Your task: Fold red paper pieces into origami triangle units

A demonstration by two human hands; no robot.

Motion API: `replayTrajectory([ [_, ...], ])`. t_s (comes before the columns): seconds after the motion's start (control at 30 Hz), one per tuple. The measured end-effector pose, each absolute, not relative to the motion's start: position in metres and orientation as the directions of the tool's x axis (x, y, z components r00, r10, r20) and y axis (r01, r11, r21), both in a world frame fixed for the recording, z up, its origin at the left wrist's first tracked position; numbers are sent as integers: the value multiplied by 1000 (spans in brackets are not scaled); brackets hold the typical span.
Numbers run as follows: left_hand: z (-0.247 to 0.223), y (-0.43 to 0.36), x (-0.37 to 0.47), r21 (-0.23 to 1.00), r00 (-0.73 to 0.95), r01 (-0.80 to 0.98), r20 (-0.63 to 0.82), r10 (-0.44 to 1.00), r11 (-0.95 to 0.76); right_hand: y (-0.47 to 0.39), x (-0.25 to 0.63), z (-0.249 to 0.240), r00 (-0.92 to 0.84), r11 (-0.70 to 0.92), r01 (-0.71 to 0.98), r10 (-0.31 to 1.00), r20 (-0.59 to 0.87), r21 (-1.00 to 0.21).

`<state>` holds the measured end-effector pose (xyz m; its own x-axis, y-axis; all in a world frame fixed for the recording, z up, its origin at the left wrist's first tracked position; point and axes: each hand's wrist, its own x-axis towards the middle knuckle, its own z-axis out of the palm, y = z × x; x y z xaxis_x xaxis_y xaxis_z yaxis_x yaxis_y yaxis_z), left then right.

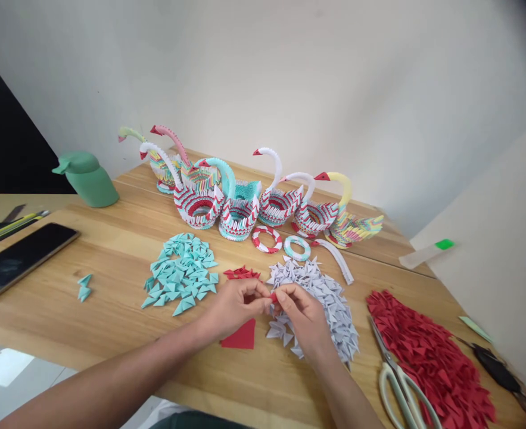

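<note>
Between the fingertips of both hands is a small folded red paper piece (274, 297), mostly covered by the fingers. My left hand (240, 302) pinches it from the left, and my right hand (302, 313) pinches it from the right. Under and beside my right hand spreads a pile of pale lilac folded paper triangles (334, 304). Flat red paper (240, 335) lies below my left hand. Just beyond that hand sits a small heap of red folded triangles (241, 273). Turquoise folded triangles (180, 271) are heaped to the left.
Several folded-paper swans (240, 217) stand along the back, with two paper rings (267, 239) and a white swan neck (336, 259) before them. Scissors (399, 378) rest against a large red triangle pile (432, 357). A phone (24, 259) and green jug (88, 182) are left.
</note>
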<state>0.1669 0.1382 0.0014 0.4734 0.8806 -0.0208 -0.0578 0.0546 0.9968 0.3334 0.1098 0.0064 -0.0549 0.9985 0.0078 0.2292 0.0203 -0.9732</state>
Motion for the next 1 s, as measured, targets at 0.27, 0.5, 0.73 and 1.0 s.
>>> replayTrajectory([
  [0.27,3,139,167,999,488,-25,-29,872,47,109,330,9,-28,17,221,1000,12,-975],
  [0.5,8,134,165,970,435,135,126,891,-202,108,330,8,-40,-64,141,997,-70,-988],
  [0.73,-4,142,167,986,484,-131,-25,875,101,110,330,6,-68,5,141,998,-5,-990],
  [1.0,-3,140,168,998,427,21,51,903,-66,108,327,12,13,12,189,1000,15,-982],
])
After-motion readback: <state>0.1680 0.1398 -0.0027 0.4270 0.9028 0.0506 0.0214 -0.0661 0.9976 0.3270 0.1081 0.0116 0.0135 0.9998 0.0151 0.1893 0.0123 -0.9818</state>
